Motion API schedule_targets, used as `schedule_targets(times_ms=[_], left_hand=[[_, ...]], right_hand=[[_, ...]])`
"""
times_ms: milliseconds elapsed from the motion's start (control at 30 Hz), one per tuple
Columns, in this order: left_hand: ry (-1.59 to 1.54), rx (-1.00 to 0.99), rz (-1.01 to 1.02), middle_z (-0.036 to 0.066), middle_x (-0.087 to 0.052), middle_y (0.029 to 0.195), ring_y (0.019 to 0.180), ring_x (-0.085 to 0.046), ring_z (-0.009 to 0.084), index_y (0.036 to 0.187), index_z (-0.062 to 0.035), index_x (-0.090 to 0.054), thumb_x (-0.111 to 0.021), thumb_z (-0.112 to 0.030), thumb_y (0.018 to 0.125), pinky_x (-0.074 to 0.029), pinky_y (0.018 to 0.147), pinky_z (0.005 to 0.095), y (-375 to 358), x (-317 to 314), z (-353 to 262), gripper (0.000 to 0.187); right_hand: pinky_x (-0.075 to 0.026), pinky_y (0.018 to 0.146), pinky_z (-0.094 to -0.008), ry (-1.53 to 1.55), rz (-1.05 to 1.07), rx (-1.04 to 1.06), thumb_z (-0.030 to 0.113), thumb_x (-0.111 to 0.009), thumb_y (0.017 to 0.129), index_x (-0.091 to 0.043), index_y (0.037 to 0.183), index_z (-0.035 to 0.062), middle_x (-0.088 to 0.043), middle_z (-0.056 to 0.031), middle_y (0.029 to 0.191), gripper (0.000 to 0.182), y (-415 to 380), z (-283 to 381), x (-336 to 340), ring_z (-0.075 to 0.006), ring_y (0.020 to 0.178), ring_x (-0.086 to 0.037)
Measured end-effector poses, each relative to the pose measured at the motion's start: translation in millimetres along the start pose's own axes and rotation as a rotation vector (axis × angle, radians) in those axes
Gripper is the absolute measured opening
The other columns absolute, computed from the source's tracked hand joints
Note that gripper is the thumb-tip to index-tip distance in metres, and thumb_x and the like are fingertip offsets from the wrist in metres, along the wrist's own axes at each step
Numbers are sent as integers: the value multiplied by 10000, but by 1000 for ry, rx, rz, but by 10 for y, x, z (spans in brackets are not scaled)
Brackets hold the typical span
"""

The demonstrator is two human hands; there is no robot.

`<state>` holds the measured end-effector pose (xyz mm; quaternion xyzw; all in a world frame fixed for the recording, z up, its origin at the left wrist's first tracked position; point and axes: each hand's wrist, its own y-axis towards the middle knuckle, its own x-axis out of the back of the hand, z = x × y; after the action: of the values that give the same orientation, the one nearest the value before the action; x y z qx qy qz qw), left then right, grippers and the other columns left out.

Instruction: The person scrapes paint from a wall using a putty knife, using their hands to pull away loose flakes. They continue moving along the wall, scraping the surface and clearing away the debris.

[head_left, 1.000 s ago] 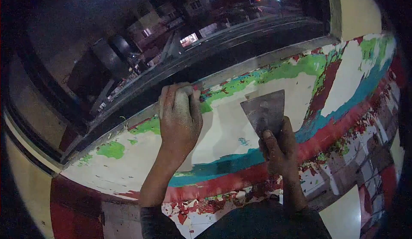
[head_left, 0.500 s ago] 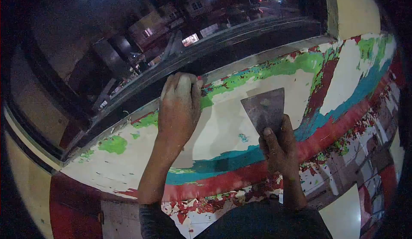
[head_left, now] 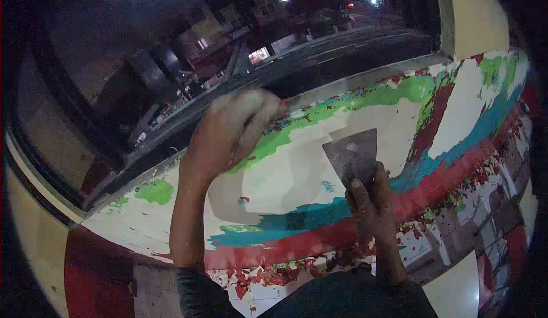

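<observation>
My left hand, dusty with white powder and blurred, is raised near the upper edge of the painted wall, by the window frame. Its fingers are bent together, and a small red bit shows at their tips. My right hand grips a wide flat metal scraper, blade up, in front of the wall. Green, blue and red paint with peeled patches covers the cream surface. A small loose flake shows below my left hand.
A dark window above the wall looks out on lit buildings and a street. Paint chips litter the tiled floor along the wall's base. A cream panel stands at lower right.
My left hand has turned and its forearm has shifted left. A small flake now shows on the wall below it. The scraper is slightly lower in view.
</observation>
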<state>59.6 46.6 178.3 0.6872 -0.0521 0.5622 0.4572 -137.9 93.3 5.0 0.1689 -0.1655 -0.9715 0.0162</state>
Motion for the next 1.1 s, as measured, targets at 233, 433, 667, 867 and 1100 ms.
schedule_targets(times_ms=[233,433,667,867,1100], left_hand=[[133,7,218,116,-593,863,844,-567,315,855,-59,-603,-683,-206,686,-464,736,370,-247,191,-88,238],[104,184,-55,111,-592,848,790,-578,309,859,-64,-611,-666,-237,705,-465,706,375,-153,-53,-153,238],[-92,177,48,118,-607,828,775,-591,291,834,-33,-624,-634,-160,740,-460,698,364,-93,-81,39,158],[-16,60,-35,132,-608,854,795,-589,289,850,-30,-616,-609,-83,736,-466,710,358,-186,-59,111,127],[44,-112,-211,98,-598,915,784,-574,263,912,-32,-610,-647,-35,681,-480,696,352,-370,-228,141,234]], right_hand=[[-348,451,-189,28,25,19,151,-492,878,-382,1033,63,-451,0,753,209,44,-55,54,-49,561,-423],[-348,454,-198,-34,67,5,173,-491,885,-380,1024,50,-453,1,717,217,79,-41,-13,-53,556,-425],[-425,572,-270,-147,145,-15,201,-476,892,-397,1006,16,-534,-57,684,231,151,-18,-52,-113,618,-508],[-436,551,-300,-268,175,-17,214,-447,903,-368,1042,4,-546,-86,639,264,256,152,-282,-148,580,-541],[-428,535,-295,-131,196,-25,211,-428,910,-348,1060,-2,-529,-83,643,272,300,-25,-442,-138,569,-528]])
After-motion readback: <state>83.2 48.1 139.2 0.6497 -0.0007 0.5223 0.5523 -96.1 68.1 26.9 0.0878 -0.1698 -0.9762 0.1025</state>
